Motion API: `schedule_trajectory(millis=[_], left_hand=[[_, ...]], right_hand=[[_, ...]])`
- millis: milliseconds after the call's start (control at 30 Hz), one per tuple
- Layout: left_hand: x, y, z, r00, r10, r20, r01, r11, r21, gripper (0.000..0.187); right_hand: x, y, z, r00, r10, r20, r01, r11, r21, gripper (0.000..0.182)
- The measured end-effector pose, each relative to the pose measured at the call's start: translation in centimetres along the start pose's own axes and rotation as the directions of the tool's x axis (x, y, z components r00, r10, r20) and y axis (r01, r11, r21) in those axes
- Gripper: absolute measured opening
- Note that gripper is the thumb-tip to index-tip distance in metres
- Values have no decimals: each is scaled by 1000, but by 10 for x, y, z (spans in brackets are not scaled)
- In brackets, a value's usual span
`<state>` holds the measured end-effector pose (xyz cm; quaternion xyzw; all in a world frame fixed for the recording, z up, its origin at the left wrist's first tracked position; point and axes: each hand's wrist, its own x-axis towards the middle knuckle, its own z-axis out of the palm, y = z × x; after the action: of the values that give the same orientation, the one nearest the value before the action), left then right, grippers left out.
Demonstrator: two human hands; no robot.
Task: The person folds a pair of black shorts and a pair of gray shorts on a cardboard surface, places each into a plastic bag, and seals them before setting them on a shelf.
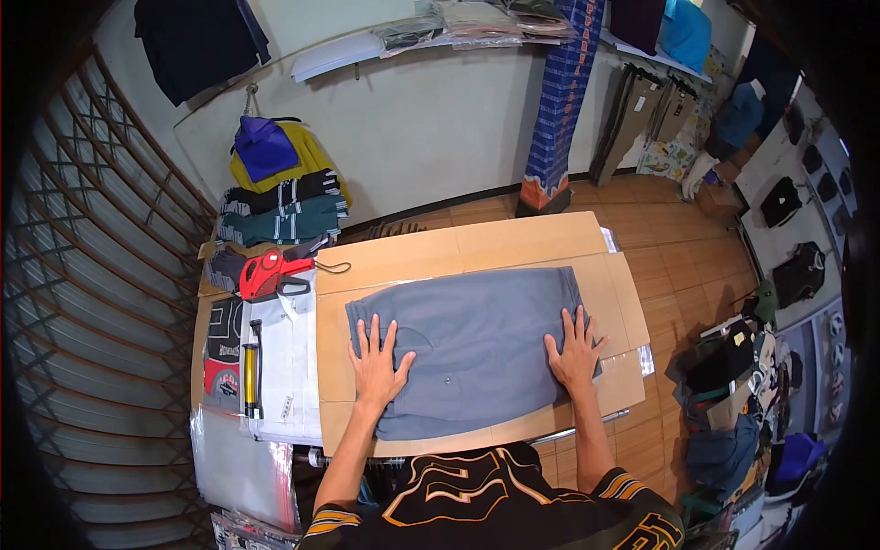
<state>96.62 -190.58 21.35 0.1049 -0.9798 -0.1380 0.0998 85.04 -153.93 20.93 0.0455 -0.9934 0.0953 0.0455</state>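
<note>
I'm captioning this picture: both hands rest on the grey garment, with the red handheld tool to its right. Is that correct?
One slip: the head view shows the red handheld tool to the left of the grey garment. The rest stands.

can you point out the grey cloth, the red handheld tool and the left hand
grey cloth (pixel 477 353): head view, middle of its upper surface
red handheld tool (pixel 268 272): head view, its red body
left hand (pixel 373 367): head view, back of the hand

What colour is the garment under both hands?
Plain grey with a bluish tint: the garment shows best in the head view.
</note>
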Motion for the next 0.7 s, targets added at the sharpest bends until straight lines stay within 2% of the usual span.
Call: schedule_trajectory(millis=[133,200,233,267,300,333,367,400,467,500,567,600,667,700], left_hand=[[2,1,1,1000,16,-13,-16,1000,13,74],[2,3,-1,999,1,-51,-4,999,-46,69],[2,2,-4,998,5,-56,-8,999,-46,69],[2,-1,-7,996,-6,-86,-12,980,-198,63],[2,-5,-9,993,-21,-114,-20,938,-346,57],[1,-11,-8,993,-18,-118,-25,938,-347,57],[-1,-18,-5,975,-82,-206,-31,869,-494,50],[-3,-24,-3,948,-158,-277,-53,777,-627,44],[-11,-29,-6,934,-173,-312,-33,829,-559,39],[-14,-34,-4,933,-213,-291,1,809,-588,38],[-21,-40,3,930,-253,-267,52,808,-586,37],[-20,-40,2,928,-255,-270,50,807,-589,37],[-20,-38,1,933,-255,-252,64,811,-582,37],[-21,-39,2,932,-259,-253,65,807,-587,37]], right_hand=[[3,4,3,1000,1,-18,-1,1000,15,69],[2,7,3,1000,1,-20,-1,1000,24,70],[2,11,3,1000,0,-25,2,995,99,71],[4,16,3,1000,-2,-31,7,985,173,72],[6,24,6,999,-1,-38,8,985,174,72],[7,34,9,992,92,-86,-70,970,231,73],[7,46,10,974,187,-128,-143,946,292,73],[7,57,8,973,191,-131,-146,945,292,73],[7,82,2,862,460,-214,-433,887,162,75],[6,92,-1,861,460,-216,-433,887,162,75],[6,116,-8,781,597,-184,-563,800,209,77],[8,130,-6,782,595,-188,-560,802,209,77],[9,157,4,812,540,-223,-421,805,417,78],[7,165,1,813,537,-227,-419,809,414,78]])
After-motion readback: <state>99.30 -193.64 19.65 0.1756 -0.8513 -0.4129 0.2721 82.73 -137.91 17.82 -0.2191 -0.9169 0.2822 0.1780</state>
